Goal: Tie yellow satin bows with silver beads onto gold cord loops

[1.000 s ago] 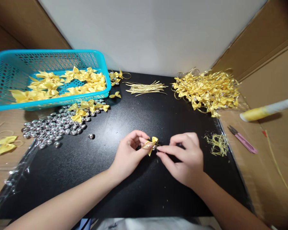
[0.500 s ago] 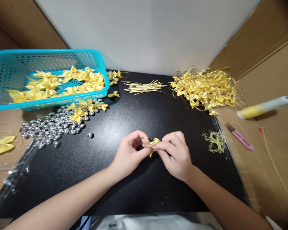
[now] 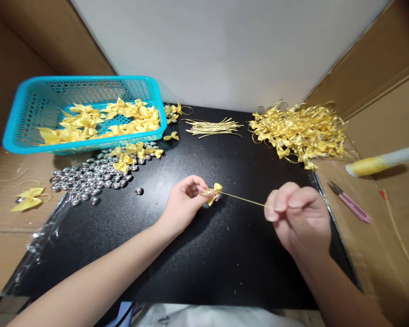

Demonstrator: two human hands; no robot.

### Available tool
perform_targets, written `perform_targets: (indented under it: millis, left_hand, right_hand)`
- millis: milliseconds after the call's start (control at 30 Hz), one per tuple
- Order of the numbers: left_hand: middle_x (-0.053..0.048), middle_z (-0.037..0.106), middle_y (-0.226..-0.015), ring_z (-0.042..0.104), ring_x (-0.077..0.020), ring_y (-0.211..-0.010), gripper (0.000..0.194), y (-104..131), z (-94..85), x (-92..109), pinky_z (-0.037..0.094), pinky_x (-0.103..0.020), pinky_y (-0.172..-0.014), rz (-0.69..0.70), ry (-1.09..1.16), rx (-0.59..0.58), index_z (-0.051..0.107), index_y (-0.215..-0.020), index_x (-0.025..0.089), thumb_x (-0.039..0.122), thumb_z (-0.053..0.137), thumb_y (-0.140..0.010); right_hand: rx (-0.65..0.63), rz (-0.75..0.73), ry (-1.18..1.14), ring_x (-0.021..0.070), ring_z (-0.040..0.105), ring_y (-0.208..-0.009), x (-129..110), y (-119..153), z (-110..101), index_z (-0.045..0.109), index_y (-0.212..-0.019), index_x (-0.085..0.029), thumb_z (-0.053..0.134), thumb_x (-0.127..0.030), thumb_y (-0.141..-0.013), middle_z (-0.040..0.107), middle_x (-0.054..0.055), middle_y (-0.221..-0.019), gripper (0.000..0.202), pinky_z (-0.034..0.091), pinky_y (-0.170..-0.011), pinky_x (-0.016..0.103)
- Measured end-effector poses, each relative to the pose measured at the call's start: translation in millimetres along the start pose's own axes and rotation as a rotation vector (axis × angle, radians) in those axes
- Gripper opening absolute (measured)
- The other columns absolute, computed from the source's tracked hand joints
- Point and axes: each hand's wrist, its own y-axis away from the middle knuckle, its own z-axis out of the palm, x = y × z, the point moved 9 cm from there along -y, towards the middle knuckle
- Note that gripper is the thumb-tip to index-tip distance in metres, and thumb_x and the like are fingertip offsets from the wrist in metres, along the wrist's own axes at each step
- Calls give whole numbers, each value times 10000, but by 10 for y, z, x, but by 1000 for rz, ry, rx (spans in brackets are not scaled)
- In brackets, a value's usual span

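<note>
Between the thumb and fingers of my left hand [image 3: 186,202] is a small yellow ribbon bow [image 3: 218,187], with a silvery bead partly showing under it. A thin gold cord [image 3: 243,199] stretches tight from the bow to the right. Its other end is pinched in my right hand [image 3: 300,218], raised above the right side of the black tabletop [image 3: 191,263]. Left of my left hand lies a lone silver bead [image 3: 139,191], near a spread of silver beads [image 3: 88,179] with several yellow bows [image 3: 124,161] on top.
A turquoise basket [image 3: 85,147] of yellow bows stands at the back left. Cut gold cords [image 3: 213,127] lie at the back middle. A heap of corded bows [image 3: 298,131] fills the back right. Pink thread snips [image 3: 352,204] and a yellow-white tube [image 3: 383,161] lie right.
My right hand has moved away from the bow to the right, drawing the gold cord out straight. My left hand still holds the bow. The whole view has shifted slightly.
</note>
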Motion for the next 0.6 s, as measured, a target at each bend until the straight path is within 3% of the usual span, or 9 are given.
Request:
perform_targets:
  millis: [133,233,433,500,600]
  left_hand:
    - [34,627,-613,620,-98,-617,291,-27,4,-8,450,-185,-603,-10,26,10,536,-667,162,190,812,-578]
    - [49,624,-592,598,-77,-590,283,-38,12,-19,436,-168,-588,-21,55,2,541,-669,161,173,811,-587]
    - [70,629,-576,591,-57,-564,277,-16,64,-103,419,-148,-567,-108,182,-72,542,-697,165,161,806,-613]
    - [70,629,-571,589,-55,-556,283,-15,63,-113,423,-148,-569,-116,191,-83,536,-691,164,160,808,-610]
    - [41,674,-611,621,-72,-592,281,-41,14,-83,446,-161,-599,-73,143,-60,532,-692,164,166,802,-613]
  right_hand:
    - [41,97,-240,78,463,-487,-5,-111,-110,653,-751,-283,785,-297,-761,478,-38,-638,133,379,-405,199]
    - [34,186,-320,71,489,-533,139,-123,-98,722,-777,-307,802,-282,-741,505,-33,-663,91,402,-443,191]
    - [22,283,-257,115,579,-727,469,-45,-22,769,-762,-316,808,-379,-728,586,-24,-643,82,519,-781,299]
    - [-17,293,-294,107,571,-692,460,-50,-2,769,-763,-327,804,-392,-732,555,-36,-596,80,518,-818,314]
    - [-94,258,-394,71,495,-532,298,-95,11,766,-772,-355,800,-393,-735,468,-64,-533,63,529,-722,276]
